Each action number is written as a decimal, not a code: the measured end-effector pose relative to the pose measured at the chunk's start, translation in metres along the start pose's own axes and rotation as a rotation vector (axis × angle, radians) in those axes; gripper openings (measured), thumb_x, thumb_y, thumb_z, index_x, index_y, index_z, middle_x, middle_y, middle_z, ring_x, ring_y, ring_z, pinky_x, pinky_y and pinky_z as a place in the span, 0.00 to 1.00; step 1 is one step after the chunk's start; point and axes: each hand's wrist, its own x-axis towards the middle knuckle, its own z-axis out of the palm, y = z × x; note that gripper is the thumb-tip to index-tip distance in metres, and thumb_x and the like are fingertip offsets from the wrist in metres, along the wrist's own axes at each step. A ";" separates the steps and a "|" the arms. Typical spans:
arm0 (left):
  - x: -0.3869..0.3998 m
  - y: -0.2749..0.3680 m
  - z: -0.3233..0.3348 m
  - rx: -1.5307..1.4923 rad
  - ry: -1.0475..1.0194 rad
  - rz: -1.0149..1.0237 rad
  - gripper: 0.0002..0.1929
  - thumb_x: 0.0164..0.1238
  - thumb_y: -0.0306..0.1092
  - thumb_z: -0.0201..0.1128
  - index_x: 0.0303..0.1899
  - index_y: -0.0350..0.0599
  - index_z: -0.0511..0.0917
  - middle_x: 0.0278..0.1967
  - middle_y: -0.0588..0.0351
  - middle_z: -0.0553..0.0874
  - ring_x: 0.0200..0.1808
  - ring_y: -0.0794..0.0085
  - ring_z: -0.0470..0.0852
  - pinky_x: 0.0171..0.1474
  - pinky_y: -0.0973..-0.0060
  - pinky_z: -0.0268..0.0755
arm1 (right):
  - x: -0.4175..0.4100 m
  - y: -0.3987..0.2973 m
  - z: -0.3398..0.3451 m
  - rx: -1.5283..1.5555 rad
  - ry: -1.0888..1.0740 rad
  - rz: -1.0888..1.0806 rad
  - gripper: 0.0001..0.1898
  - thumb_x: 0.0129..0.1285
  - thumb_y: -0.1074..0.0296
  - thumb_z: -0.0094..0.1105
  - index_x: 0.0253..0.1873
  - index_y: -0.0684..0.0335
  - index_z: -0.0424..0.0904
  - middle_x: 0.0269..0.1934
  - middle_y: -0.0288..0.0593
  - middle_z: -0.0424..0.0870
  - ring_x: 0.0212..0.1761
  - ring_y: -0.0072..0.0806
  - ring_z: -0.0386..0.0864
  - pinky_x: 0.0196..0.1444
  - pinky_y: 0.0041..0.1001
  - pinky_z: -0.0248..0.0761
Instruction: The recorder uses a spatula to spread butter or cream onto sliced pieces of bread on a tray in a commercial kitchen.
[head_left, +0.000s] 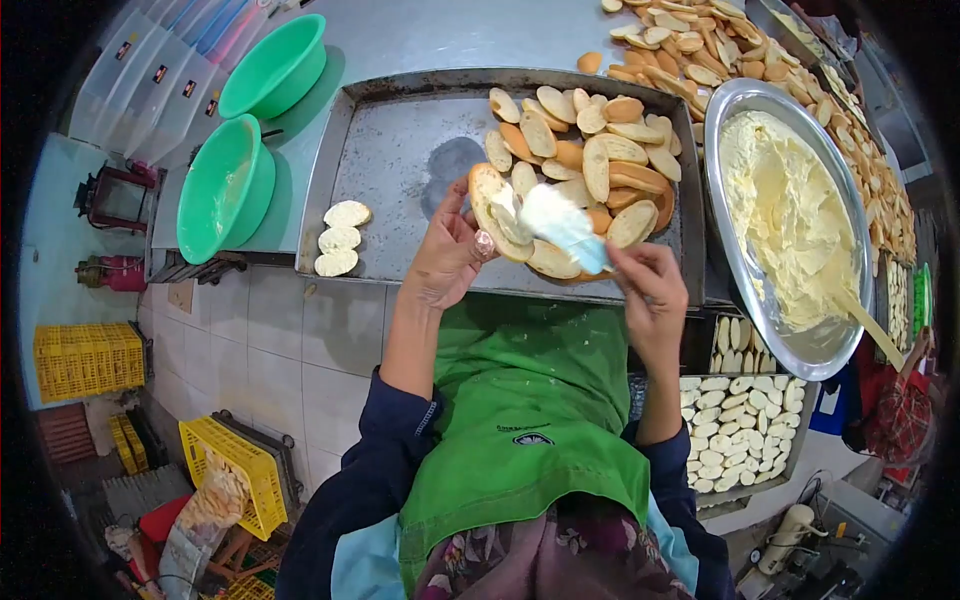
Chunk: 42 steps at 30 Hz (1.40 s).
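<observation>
My left hand (450, 255) holds an oval bread slice (491, 206) tilted above the front of a metal baking tray (390, 150). Cream shows on part of the slice's cut face. In my right hand (651, 289) is a spatula (592, 255) with a light-blue part near my fingers, its blade thickly coated in pale cream and close against the slice. A pile of plain bread slices (600, 150) fills the tray's right half. Three cream-topped slices (339, 239) lie in a row by its left wall.
Right of the tray stands a metal bowl of cream (787, 217) with a utensil handle sticking out. A large bread heap (697, 45) lies beyond. Two green basins (225, 195) are at left. Below right sits a tray of coated slices (742, 427); other people are at both sides.
</observation>
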 end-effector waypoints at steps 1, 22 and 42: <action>0.000 0.002 0.001 -0.001 0.001 -0.003 0.36 0.50 0.29 0.67 0.61 0.51 0.56 0.54 0.56 0.72 0.51 0.68 0.76 0.49 0.71 0.76 | 0.000 -0.002 0.001 0.062 -0.074 -0.008 0.18 0.46 0.83 0.59 0.43 0.56 0.82 0.31 0.40 0.73 0.30 0.28 0.71 0.32 0.22 0.66; -0.008 -0.003 0.014 -0.048 -0.120 -0.209 0.42 0.44 0.43 0.71 0.62 0.46 0.57 0.47 0.54 0.76 0.44 0.74 0.79 0.42 0.81 0.76 | 0.007 -0.007 -0.026 0.411 -0.008 0.368 0.07 0.57 0.78 0.55 0.41 0.71 0.78 0.23 0.38 0.75 0.21 0.16 0.69 0.23 0.17 0.62; 0.004 0.027 0.012 0.349 0.032 -0.312 0.36 0.51 0.37 0.67 0.61 0.44 0.58 0.50 0.52 0.75 0.48 0.69 0.77 0.47 0.75 0.75 | 0.007 -0.016 -0.037 0.136 -0.179 0.120 0.05 0.51 0.78 0.59 0.34 0.69 0.81 0.20 0.42 0.77 0.19 0.20 0.72 0.22 0.20 0.62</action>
